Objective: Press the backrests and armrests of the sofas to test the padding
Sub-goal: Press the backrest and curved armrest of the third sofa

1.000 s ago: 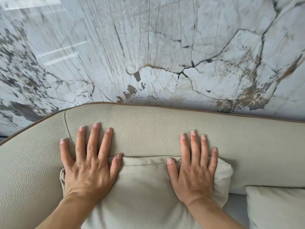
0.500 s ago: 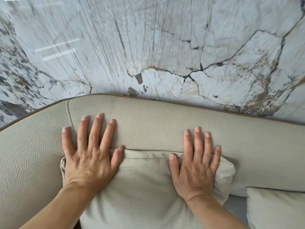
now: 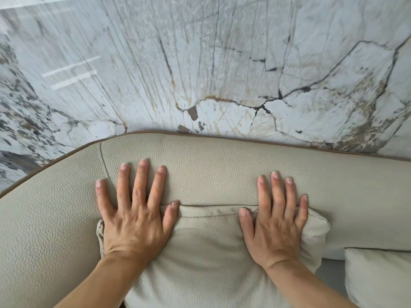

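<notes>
Pressing with both palms flat makes sense here, since you feel the give across a wide patch instead of one spot. Your left hand (image 3: 133, 218) and right hand (image 3: 274, 225) are both spread wide, fingers apart, gripping nothing. Heels rest on the loose beige leather cushion (image 3: 206, 252); fingertips reach onto the curved beige pebbled-leather backrest (image 3: 211, 174) with brown piping, which runs along the veined white marble wall (image 3: 200, 63). Looks like mid-press to me. Armrests probably come after.
</notes>
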Tool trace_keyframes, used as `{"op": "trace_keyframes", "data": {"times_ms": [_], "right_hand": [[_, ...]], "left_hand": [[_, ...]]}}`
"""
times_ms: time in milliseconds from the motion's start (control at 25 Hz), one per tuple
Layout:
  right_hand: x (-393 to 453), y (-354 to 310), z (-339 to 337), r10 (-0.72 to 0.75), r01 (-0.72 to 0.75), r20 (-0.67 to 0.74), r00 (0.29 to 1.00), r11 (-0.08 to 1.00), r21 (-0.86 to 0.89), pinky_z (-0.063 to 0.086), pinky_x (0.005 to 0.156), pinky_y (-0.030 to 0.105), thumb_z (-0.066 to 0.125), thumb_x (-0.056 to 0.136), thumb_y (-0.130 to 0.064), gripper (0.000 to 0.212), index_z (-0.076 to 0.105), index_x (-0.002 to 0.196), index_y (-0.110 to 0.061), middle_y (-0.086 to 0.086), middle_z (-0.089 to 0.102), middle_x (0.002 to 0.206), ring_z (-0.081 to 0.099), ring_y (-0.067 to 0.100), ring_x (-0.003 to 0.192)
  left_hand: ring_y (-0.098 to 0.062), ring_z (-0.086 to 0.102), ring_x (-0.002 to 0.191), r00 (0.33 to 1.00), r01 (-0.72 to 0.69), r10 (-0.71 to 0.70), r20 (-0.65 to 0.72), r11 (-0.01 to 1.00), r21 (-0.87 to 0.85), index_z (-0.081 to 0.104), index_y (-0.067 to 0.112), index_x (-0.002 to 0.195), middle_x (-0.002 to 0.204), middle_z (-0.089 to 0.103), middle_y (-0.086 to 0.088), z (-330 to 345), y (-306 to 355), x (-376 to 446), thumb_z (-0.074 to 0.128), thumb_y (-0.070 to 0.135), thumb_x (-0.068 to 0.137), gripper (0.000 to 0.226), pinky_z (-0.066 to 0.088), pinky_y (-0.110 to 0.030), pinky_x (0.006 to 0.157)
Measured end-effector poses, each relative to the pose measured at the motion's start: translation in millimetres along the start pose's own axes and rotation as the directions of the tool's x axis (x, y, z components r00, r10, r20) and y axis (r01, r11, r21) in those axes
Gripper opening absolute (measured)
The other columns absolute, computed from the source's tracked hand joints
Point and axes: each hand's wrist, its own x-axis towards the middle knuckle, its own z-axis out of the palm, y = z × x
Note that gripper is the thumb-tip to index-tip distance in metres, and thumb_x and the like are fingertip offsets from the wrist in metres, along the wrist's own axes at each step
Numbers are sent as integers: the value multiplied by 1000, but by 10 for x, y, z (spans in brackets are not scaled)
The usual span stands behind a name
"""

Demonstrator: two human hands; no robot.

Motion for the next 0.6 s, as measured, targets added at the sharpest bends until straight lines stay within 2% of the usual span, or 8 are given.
{"op": "trace_keyframes", "data": {"times_ms": [120,200,320,400,480,600], "right_hand": [[28,20,-28,-12,11,35,999,1000,12,4,116,56,27,91,-56,71,11,153,-23,4,15,160,6,27,148],[12,-10,-78,9,-10,58,998,1000,27,4,117,55,26,91,-56,70,15,152,-24,4,17,161,5,26,148],[8,-26,-275,20,-19,145,989,1000,-5,-2,117,51,17,91,-60,71,6,153,-28,-1,7,163,-4,22,148],[17,-3,-442,-2,3,225,974,1000,-4,-4,118,48,12,91,-62,70,-4,152,-31,-4,-4,163,-11,20,147],[16,-2,-607,-7,0,285,958,1000,27,-5,118,47,10,91,-62,70,-7,151,-31,-5,-7,163,-11,18,147],[-106,-46,-956,-44,39,306,951,999,23,-13,117,48,7,92,-61,69,-5,152,-30,-6,-5,163,-12,16,147]], "left_hand": [[-33,13,145,1000,-2,1,30,1000,23,16,28,151,158,23,-6,-40,-2,20,29,59,88,72,-3,-60,114],[-33,16,145,998,17,-19,57,999,50,18,26,151,158,25,-6,-131,27,5,27,59,89,70,3,-60,114],[-30,12,147,990,44,-57,129,994,101,11,27,151,161,18,-3,-381,95,-113,12,61,91,69,9,-56,116],[-26,8,147,981,88,-100,168,993,77,4,29,151,162,12,0,-557,108,-280,-2,62,88,71,5,-52,118],[-24,2,149,975,92,-98,201,995,39,-3,31,150,163,5,1,-721,103,-475,-13,63,83,76,-2,-48,119],[-21,-3,149,976,50,-55,213,998,27,-8,31,150,163,0,2,-1057,49,-738,-14,64,84,74,-5,-45,120]]}}
